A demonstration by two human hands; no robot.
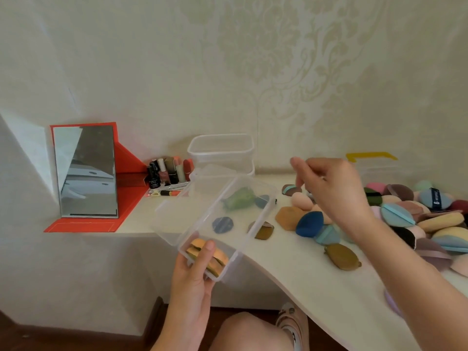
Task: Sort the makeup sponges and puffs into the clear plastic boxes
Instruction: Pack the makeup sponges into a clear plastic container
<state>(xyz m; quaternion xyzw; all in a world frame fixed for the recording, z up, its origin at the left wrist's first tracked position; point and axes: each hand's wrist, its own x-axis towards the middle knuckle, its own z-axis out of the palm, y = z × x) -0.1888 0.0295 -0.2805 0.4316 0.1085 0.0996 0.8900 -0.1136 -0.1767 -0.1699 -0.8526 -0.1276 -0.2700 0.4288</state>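
Grip: left hand [192, 277], lower centre, holds one end of a clear plastic box [172, 219], thumb curled over the rim, fingers beneath. Right hand [334, 191], centre right, hovers over the puffs with fingers loosely bent; nothing visible in them.

1. Table [304, 274]: white, smooth, curved front edge, running from centre to lower right.
2. Mirror [86, 171]: rectangular, upright, in an orange-red folding card stand [126, 198], left of frame.
3. Heap of makeup puffs [430, 224]: right of frame, on the table. Soft, matte, mostly wedge and teardrop shapes with ribbon bands; pink, lilac, pale blue, black, cream.
4. Held box: oblong, thin, transparent, tilted, open top. Orange sponges [220, 257] lie in the end nearest the thumb. A green puff [239, 197] and a grey-blue round one [222, 224] show through its walls; inside or beneath, cannot tell.
5. Stacked clear boxes [220, 148]: upper centre, against the wall.
6. Navy puff [309, 222] and olive-brown puff [342, 257]: apart from the heap, centre.
7. Nail polish bottles [167, 173]: clustered beside the stand.
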